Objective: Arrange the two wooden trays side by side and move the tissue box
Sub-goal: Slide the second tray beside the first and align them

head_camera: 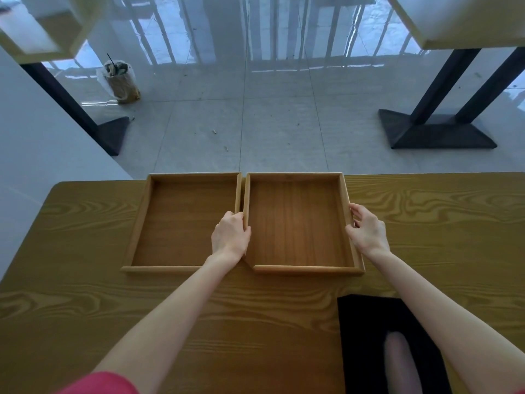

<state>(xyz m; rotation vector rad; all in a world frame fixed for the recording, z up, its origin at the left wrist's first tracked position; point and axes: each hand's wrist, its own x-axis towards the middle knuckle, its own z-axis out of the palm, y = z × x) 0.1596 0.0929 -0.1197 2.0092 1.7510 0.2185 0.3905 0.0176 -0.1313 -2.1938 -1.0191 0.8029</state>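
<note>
Two wooden trays side by side at the far edge of the wood-grain counter (85, 280), a narrow gap between them. Left tray (181, 223) empty, right tray (298, 223) empty too, its near end seeming slightly raised or tilted. Left hand (230, 237) clamped on the left wall of the right tray, fingers (235, 216) curled over the rim in the gap. Right hand (368, 230) gripping the right wall of the same tray, thumb inside, fingers outside. Black tissue box (369, 322) near the front edge of the counter, on the right, under the right forearm, well apart from the trays, with a translucent slot on top. On the floor beyond, a plastic-bagged cup (120, 79) and dark table bases (437, 129).
</note>
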